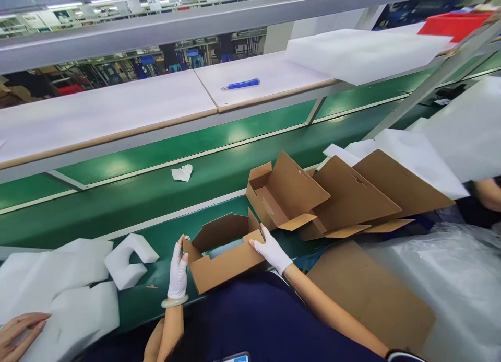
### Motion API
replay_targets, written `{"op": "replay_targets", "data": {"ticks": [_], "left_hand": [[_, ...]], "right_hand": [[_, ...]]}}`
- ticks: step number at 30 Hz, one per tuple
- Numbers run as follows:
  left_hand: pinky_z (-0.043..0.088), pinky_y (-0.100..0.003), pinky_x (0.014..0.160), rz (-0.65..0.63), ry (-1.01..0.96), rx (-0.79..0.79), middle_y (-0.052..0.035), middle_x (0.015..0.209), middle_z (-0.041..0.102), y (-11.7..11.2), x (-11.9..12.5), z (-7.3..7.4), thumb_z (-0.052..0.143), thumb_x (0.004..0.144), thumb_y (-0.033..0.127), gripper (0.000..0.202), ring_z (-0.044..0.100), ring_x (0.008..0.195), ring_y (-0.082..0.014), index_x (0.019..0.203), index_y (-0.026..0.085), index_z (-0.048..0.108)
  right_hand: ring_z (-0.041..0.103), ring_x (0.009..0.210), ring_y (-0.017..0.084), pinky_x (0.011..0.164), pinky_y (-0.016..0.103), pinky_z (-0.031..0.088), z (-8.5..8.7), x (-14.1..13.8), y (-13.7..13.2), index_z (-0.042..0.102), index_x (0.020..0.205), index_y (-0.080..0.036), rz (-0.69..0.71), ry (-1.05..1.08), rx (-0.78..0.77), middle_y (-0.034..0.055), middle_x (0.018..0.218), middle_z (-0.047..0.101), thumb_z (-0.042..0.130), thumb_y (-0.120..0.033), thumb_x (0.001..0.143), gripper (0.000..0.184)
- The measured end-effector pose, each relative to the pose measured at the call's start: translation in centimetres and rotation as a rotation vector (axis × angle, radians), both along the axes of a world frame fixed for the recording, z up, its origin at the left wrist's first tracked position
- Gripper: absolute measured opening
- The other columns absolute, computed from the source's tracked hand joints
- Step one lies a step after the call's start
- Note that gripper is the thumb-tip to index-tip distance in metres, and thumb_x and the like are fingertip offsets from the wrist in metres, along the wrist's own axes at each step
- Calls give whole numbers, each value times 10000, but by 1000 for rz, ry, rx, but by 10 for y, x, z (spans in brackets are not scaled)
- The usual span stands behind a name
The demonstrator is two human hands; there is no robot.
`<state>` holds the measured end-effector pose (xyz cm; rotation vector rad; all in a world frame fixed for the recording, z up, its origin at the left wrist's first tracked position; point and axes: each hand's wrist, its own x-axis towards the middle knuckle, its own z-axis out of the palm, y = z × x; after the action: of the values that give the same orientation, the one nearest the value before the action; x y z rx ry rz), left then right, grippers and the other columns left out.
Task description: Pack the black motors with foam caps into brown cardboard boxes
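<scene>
An open brown cardboard box (227, 265) is in front of me at the near edge of the green work surface, its lid flap raised at the back. My left hand (178, 272), in a white glove with bare fingertips, grips the box's left end. The right end is held by my right hand (273, 250), gloved the same way, with its thumb on the front wall. Something pale bluish shows inside the box, too hidden to name. To the left of my left hand, a C-shaped white foam piece (120, 270) rests on the green surface.
More open cardboard boxes (282, 195) lean in a row at the right. White foam blocks (50, 273) are piled at the left, where another person's hand (23, 330) touches them. Clear plastic wrapping (450, 289) lies lower right. A blue pen (243, 84) lies on the raised shelf (136, 101).
</scene>
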<state>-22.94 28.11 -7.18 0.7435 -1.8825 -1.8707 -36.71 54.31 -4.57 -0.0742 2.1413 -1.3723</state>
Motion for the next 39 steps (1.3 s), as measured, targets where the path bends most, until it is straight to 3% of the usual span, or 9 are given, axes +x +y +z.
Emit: {"op": "replay_targets", "data": {"ticks": [5,10,15,21,26,30,32,35,39], "left_hand": [[303,-410,1119,-13,-2,0,-114,1416,456,4,-6,2,633,719,603,772,384,1331,-296,1360,221,434],[366,-424,1079,-21,9,139,-152,1414,452,-5,-8,-4,538,712,725,859,412,1310,-317,1377,198,406],[300,-468,1111,-297,-14,105,-183,1430,424,-19,-33,-6,548,681,748,940,387,1326,-329,1409,185,359],[320,-499,1093,-505,-316,-303,-170,1351,520,-11,-69,5,748,604,541,862,461,1263,-359,1335,166,487],[377,-465,1069,-688,-166,-587,-87,1300,583,-9,-60,6,638,742,359,523,516,1222,-277,1249,240,582],[366,-498,1054,-902,-133,-875,-94,1413,473,-14,-49,5,604,779,395,422,443,1281,-303,1185,282,628],[365,-521,1034,-959,-151,-957,-103,1452,419,-14,-50,8,623,756,478,405,414,1290,-338,1103,273,667],[403,-497,981,-971,-243,-998,-98,1400,485,-10,-60,15,570,795,481,308,481,1208,-327,980,274,703],[440,-470,874,-868,-514,-1051,-152,1256,586,4,-73,21,613,753,425,526,560,1056,-343,1239,226,578]], "right_hand": [[491,1228,287,979,415,439,-5,-11,-4,103,1515,-182,36,150,248,129,1400,453,522,-413,827,839],[576,1123,291,924,409,459,-5,-15,4,138,1511,-295,188,336,435,64,1432,426,397,-213,862,704],[658,928,287,817,399,476,7,-14,9,220,1494,-323,516,366,587,110,1465,355,362,-202,879,643],[604,1049,337,858,402,449,25,-18,12,337,1454,-306,715,308,623,156,1406,400,540,-477,809,697],[602,1058,306,904,396,436,35,-32,22,480,1371,-281,724,293,513,129,1369,471,537,-403,807,580],[462,1250,273,1001,412,369,44,-51,14,653,1118,-237,554,436,486,78,1408,452,412,-308,858,361],[370,1315,298,1030,446,333,46,-60,-1,581,1238,-214,553,506,516,106,1438,410,498,-375,817,458],[368,1290,358,1016,469,337,39,-66,-28,461,1375,-189,780,502,569,151,1396,444,684,-459,658,798],[460,1171,373,939,478,385,23,-58,-53,442,1387,-185,885,463,685,163,1270,535,752,-438,590,892]]}}
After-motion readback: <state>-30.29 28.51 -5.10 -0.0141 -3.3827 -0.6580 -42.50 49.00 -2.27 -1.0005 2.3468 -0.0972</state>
